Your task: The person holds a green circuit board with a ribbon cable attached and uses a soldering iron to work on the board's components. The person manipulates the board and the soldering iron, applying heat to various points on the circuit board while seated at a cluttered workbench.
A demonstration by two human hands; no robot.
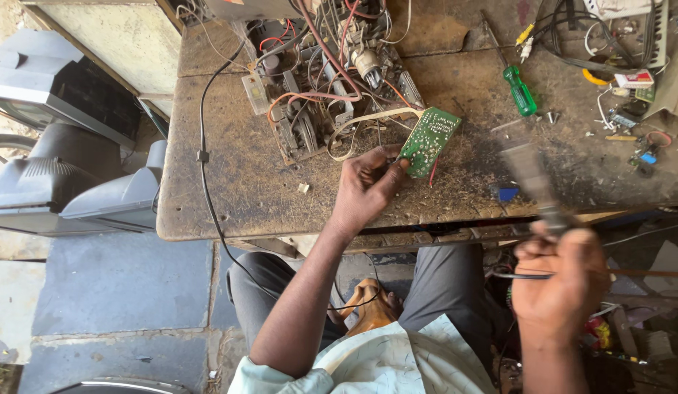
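Green circuit board (428, 141) pinched in left hand (366, 188), right hand (560, 281) gripping blurred tool (532, 182), workbench (237, 182)

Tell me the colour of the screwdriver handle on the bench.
Green screwdriver handle, clearest in the head view.

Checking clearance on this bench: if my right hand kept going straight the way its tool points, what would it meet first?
The right hand holds a blurred tool pointing up-left across the wooden bench. Straight on, it would probably first meet the green-handled screwdriver, though blur and depth leave this uncertain.
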